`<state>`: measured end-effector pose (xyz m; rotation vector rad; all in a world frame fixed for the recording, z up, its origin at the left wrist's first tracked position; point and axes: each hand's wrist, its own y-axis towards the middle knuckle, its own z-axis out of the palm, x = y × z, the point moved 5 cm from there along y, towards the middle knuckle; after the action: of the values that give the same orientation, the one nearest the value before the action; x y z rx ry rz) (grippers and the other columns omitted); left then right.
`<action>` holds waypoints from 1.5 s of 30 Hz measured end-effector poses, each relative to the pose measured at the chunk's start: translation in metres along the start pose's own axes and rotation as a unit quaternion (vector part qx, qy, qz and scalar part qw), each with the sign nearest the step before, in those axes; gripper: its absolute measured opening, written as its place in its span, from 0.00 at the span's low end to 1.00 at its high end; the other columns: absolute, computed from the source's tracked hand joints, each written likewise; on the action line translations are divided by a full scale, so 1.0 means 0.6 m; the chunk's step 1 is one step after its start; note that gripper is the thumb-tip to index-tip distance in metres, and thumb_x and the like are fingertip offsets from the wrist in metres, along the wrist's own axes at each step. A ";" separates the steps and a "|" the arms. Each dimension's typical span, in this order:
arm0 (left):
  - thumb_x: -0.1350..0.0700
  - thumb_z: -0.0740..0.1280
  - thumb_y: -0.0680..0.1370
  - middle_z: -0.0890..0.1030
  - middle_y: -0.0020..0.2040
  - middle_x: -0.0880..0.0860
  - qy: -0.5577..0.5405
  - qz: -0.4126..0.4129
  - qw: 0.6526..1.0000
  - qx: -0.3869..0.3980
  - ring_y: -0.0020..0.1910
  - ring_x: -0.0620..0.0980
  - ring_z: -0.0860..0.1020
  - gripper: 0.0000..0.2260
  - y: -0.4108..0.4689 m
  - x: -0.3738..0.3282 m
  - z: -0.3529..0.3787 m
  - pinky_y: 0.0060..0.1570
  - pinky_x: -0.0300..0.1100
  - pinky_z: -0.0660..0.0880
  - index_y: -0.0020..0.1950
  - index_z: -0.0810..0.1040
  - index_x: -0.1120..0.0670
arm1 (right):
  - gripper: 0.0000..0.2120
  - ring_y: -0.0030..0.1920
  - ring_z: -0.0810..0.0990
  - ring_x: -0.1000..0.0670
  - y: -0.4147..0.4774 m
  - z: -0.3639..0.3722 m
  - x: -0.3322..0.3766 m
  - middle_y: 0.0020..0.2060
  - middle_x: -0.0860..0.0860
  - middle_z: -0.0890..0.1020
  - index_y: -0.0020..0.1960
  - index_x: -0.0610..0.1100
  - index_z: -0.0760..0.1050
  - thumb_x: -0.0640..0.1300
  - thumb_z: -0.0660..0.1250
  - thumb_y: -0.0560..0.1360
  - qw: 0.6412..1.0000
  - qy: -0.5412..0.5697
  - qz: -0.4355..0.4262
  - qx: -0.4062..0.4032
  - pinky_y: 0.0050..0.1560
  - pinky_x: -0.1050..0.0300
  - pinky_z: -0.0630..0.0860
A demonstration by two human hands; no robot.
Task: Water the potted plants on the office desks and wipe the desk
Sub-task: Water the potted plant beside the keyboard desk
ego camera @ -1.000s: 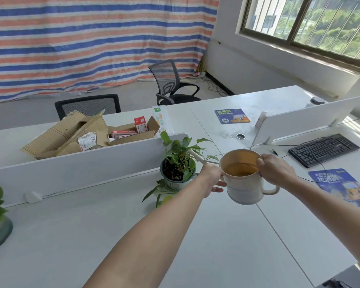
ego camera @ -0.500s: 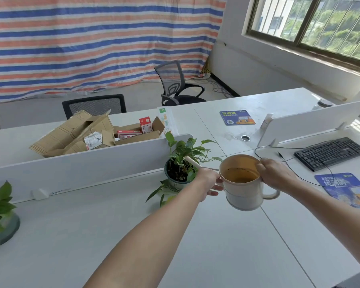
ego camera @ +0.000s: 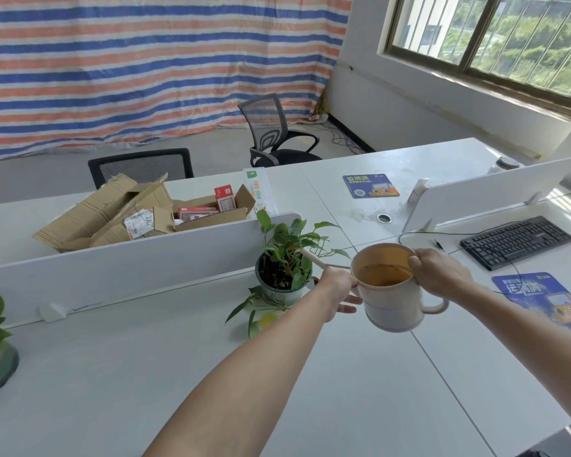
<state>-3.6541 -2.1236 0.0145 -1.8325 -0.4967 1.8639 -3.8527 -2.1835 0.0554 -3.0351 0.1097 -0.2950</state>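
Watering can seemingly unmoved over plant

We see open cardboard boxes past the white divider, a black keyboard at the surface's right edge, a blue mouse pad near it, a striped tarp behind.
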 end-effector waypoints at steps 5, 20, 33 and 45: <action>0.62 0.55 0.81 0.79 0.50 0.54 -0.004 0.013 1.000 -0.010 0.45 0.54 0.80 0.14 0.003 -0.015 -0.011 0.46 0.49 0.79 0.61 0.76 0.60 | 0.11 0.45 0.75 0.40 0.008 -0.007 0.009 0.41 0.45 0.77 0.40 0.44 0.71 0.46 0.55 0.78 1.000 0.006 0.003 -0.013 0.39 0.52 0.65; 0.63 0.55 0.79 0.80 0.45 0.54 -0.016 0.002 0.999 -0.037 0.42 0.53 0.80 0.10 -0.008 0.005 -0.039 0.40 0.45 0.77 0.51 0.76 0.58 | 0.11 0.40 0.75 0.42 0.005 0.016 0.017 0.38 0.45 0.80 0.39 0.43 0.72 0.46 0.57 0.77 0.999 0.038 -0.033 0.011 0.39 0.51 0.70; 0.61 0.56 0.81 0.80 0.53 0.56 0.007 -0.011 1.000 -0.013 0.46 0.53 0.81 0.13 -0.001 0.010 0.010 0.45 0.47 0.80 0.59 0.77 0.60 | 0.12 0.44 0.77 0.42 0.002 0.009 -0.023 0.40 0.47 0.79 0.41 0.44 0.73 0.47 0.55 0.76 1.000 -0.003 -0.016 0.000 0.38 0.53 0.68; 0.61 0.56 0.81 0.80 0.53 0.56 0.015 0.008 1.000 0.001 0.46 0.54 0.80 0.12 -0.001 -0.024 0.002 0.48 0.49 0.80 0.57 0.77 0.60 | 0.14 0.43 0.77 0.41 0.016 -0.007 -0.010 0.40 0.45 0.79 0.39 0.44 0.72 0.50 0.53 0.74 1.000 0.012 -0.014 -0.022 0.36 0.53 0.66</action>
<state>-3.6551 -2.1311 0.0269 -1.8666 -0.4698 1.8435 -3.8602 -2.1930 0.0577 -3.0791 0.0756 -0.3348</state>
